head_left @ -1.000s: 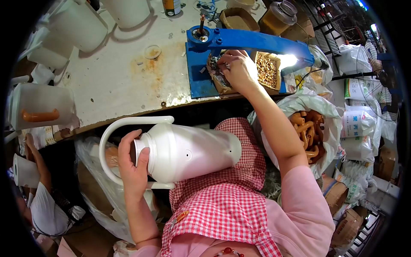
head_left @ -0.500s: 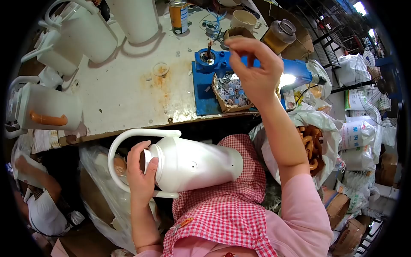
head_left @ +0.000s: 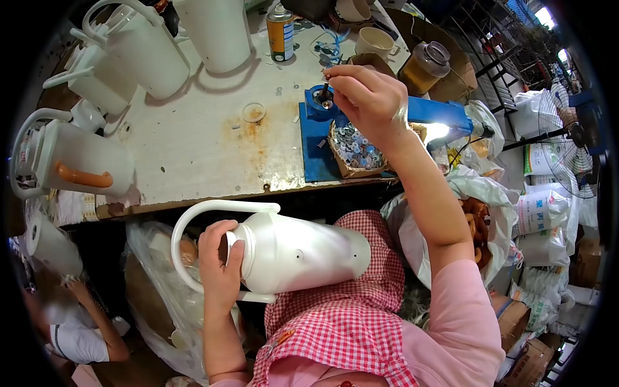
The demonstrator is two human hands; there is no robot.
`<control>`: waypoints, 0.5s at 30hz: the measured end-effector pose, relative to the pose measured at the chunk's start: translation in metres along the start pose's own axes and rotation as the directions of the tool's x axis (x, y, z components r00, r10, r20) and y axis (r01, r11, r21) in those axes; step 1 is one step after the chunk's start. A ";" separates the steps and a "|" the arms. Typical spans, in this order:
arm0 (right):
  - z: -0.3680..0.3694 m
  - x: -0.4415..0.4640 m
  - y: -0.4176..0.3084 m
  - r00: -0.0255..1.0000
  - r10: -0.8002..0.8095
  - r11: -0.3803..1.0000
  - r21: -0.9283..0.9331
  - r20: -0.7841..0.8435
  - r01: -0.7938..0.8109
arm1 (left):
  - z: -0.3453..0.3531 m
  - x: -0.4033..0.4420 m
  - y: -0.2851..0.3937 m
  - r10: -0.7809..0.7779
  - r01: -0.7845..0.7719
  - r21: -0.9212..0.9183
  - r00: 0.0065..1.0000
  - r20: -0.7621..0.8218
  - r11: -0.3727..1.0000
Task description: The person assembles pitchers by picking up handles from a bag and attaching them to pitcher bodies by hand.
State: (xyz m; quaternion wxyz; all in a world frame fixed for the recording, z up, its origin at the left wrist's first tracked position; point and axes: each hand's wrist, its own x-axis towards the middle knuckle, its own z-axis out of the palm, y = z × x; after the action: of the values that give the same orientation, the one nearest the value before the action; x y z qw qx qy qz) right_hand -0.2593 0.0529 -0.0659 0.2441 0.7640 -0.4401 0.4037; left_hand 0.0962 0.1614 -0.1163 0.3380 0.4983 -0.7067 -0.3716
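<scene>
Jug of glossy white plastic, tapering (head_left: 313, 255), lies sideways on a red-and-white checked cloth apron (head_left: 342, 322), gripped at the neck by the left hand (head_left: 220, 264). The right hand (head_left: 375, 108) pinches narrowly at an upright dark metal pin (head_left: 326, 94) (whether it holds anything, I cannot tell). A loose pinch might drop something tiny; a slack left grip might let the jug roll.

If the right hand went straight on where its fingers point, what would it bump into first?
Probably the upright pin on the blue tool; the fingertips of the right hand appear close to its top, though depth and contact are unclear.
</scene>
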 end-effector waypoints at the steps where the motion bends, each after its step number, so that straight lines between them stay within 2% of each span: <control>1: -0.001 0.000 -0.001 1.000 -0.001 1.000 0.001 -0.002 0.001 | -0.002 0.000 0.001 0.001 -0.001 0.001 1.000 -0.002 1.000; 4: -0.008 -0.003 -0.011 0.995 0.060 0.997 0.050 -0.076 -0.056 | -0.023 -0.006 0.005 -0.004 0.004 -0.001 0.998 -0.057 1.000; 5: -0.022 -0.009 -0.025 0.967 0.246 0.951 0.209 -0.060 -0.229 | -0.037 -0.012 0.005 -0.037 0.034 -0.027 0.992 -0.123 0.999; 6: -0.037 -0.016 -0.038 0.908 0.419 0.850 0.358 -0.016 -0.386 | -0.056 -0.019 0.004 -0.071 0.062 -0.056 0.980 -0.186 0.997; 8: -0.059 -0.069 -0.053 0.737 0.600 0.611 0.416 0.311 -0.674 | -0.102 -0.040 -0.005 -0.187 0.166 -0.090 0.919 -0.346 0.982; 10: -0.065 -0.084 -0.083 0.552 0.527 0.370 0.411 0.646 -0.833 | -0.133 -0.051 -0.001 -0.272 0.194 -0.210 0.848 -0.455 0.958; 11: -0.055 -0.091 -0.104 0.470 0.491 0.039 0.521 0.733 -0.853 | -0.138 -0.050 0.001 -0.326 0.190 -0.301 0.798 -0.506 0.934; 12: -0.039 -0.091 -0.126 0.404 0.419 -0.307 0.546 0.813 -0.780 | -0.141 -0.047 0.003 -0.380 0.179 -0.385 0.747 -0.546 0.905; 14: -0.027 -0.054 -0.145 0.379 0.409 -0.396 0.536 0.830 -0.746 | -0.139 -0.024 0.010 -0.432 0.208 -0.404 0.664 -0.610 0.891; 15: -0.020 -0.037 -0.142 0.429 0.413 -0.358 0.577 0.803 -0.734 | -0.145 -0.012 -0.005 -0.435 0.220 -0.402 0.680 -0.590 0.889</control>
State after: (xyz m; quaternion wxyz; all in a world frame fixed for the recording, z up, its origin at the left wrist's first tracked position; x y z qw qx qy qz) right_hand -0.1545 0.1552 -0.0885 -0.6188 0.4004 -0.4122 0.5355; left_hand 0.2251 0.1447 -0.0500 0.5657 0.6599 -0.3718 -0.3261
